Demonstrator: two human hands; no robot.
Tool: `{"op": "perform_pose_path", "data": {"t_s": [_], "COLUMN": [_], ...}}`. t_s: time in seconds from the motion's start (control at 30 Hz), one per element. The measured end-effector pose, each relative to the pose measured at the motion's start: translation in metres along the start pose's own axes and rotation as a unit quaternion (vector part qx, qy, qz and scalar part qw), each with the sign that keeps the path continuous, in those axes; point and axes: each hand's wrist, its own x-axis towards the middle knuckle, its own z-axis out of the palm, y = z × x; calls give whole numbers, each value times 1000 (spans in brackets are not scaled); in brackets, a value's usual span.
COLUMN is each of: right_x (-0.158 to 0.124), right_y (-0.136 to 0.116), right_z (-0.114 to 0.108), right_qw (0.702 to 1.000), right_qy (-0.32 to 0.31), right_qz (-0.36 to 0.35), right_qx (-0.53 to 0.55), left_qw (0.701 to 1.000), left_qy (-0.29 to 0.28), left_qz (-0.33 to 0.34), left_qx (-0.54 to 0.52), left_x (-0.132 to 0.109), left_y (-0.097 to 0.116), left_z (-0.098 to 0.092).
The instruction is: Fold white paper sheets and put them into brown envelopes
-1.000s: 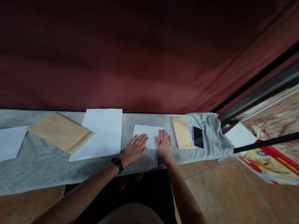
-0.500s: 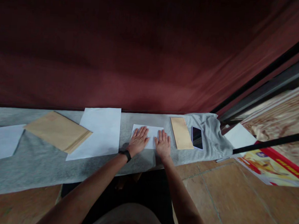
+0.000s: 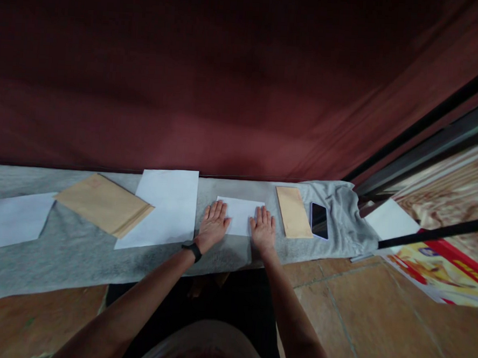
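White rectangular paper sheet under left hand and right hand, on grey cloth. Released grip on both, fingers outstretched.

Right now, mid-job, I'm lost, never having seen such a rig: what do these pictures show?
There is no machine: these are a person's bare hands, seen by one camera worn on the head, looking forward and down. A grey cloth covers the surface. From left to right lie a white sheet, a big envelope partly over a second sheet, a small paper, a small envelope and a phone. The left hand and right hand lie flat at the small paper's two sides. Neither grips anything.
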Motion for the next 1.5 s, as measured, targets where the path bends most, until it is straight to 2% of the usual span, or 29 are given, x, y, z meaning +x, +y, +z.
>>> {"op": "perform_pose_path", "data": {"t_s": [0.1, 0.2, 0.27, 0.47, 0.63, 0.73, 0.9, 1.03, 1.5], "right_x": [0, -1, -2, -3, -5, -15, -47, -60, -73], "right_y": [0, 0, 0, 1, -3, -16, -34, -30, -17], "right_z": [0, 0, 0, -3, -7, -6, -1, -1, -1], "right_qw": [1000, 1000, 1000, 1000, 999, 999, 994, 994, 994], "right_qy": [4, 16, 22, 14, 37, 30, -19, -2, 43], "right_qz": [0, -7, -14, -16, -21, -27, -106, -105, -93], "right_qx": [6, 10, 14, 9, 3, 9, 20, 1, -26], "left_qw": [998, 989, 984, 986, 986, 986, 984, 985, 983], "left_qy": [-1, -30, -41, -30, -40, -41, -48, -48, -50], "left_qz": [58, 144, 170, 166, 163, 164, 170, 168, 174], "left_qx": [-6, -18, -19, -14, -10, -12, -13, -15, 11], "left_x": [-19, -36, -43, -44, -45, -46, -46, -46, -45], "left_y": [6, 12, 16, 21, 23, 23, 24, 25, 25], "left_z": [-5, -10, -12, -15, -19, -21, -22, -24, -23]}}
